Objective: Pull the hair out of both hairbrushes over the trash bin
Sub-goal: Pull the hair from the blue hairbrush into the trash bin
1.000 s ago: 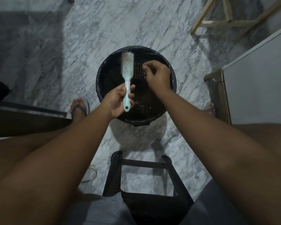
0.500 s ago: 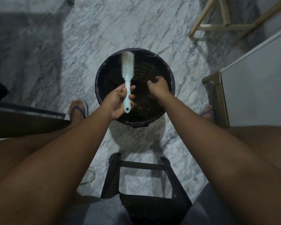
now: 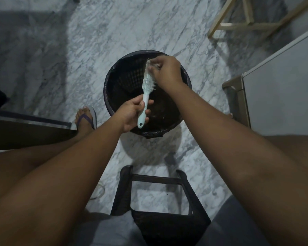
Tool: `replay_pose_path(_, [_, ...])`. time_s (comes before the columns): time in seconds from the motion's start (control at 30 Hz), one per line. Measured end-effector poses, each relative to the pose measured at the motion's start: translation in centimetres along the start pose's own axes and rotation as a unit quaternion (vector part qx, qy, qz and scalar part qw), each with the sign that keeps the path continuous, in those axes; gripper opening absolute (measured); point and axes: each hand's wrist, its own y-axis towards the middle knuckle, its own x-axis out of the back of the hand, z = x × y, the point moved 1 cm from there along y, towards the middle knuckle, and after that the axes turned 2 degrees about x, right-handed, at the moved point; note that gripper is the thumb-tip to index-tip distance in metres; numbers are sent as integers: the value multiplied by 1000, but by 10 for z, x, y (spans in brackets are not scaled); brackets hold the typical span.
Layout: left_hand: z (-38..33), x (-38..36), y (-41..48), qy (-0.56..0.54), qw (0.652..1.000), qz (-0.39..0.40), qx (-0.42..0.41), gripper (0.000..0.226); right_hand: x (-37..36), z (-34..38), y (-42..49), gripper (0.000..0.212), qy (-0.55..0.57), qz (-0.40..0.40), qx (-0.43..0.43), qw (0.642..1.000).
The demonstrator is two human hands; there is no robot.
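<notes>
Floor: grey-white marble floor [image 3: 132,29], dimly lit, with shadows on the left side.
Left hand: the left hand [image 3: 132,113] is clenched around the handle of the hairbrush [image 3: 147,86], thumb on top, fingers curled underneath.
Hairbrush: pale mint handle, white bristled head; it is tilted, head pointing away and up to the right, held above the open mouth of the bin.
Right hand: the right hand [image 3: 167,72] is at the far end of the brush head, fingertips pinched together among the bristles; whether any hair is between them cannot be told.
Trash bin: a round black trash bin [image 3: 114,82] with a perforated wall and a dark liner, standing on the floor directly under both hands; dark matter lies at its bottom.
Stool: a dark stool [image 3: 158,210] stands in front of the bin, between the person's knees.
Foot: a foot in a purple-strapped sandal [image 3: 86,118] rests on the floor just left of the bin.
Surroundings: a light wooden frame [image 3: 238,20] stands at upper right, well apart from the bin; a grey cabinet [image 3: 283,86] fills the right edge.
</notes>
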Motion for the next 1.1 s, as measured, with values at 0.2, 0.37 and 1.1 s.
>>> replay_pose_path(0.2, [3, -5, 0, -17, 1000, 11, 23, 40, -1, -4, -3, 9, -37, -34, 31, 998])
replay_pose_path(0.37, [4, -7, -3, -100, 994, 22, 25, 31, 6, 2, -8, 10, 42, -74, 47, 995])
replay_pose_path(1.1, [-3, 7, -4, -157, 987, 14, -5, 39, 8, -34, -40, 59, -35, 29, -19, 999])
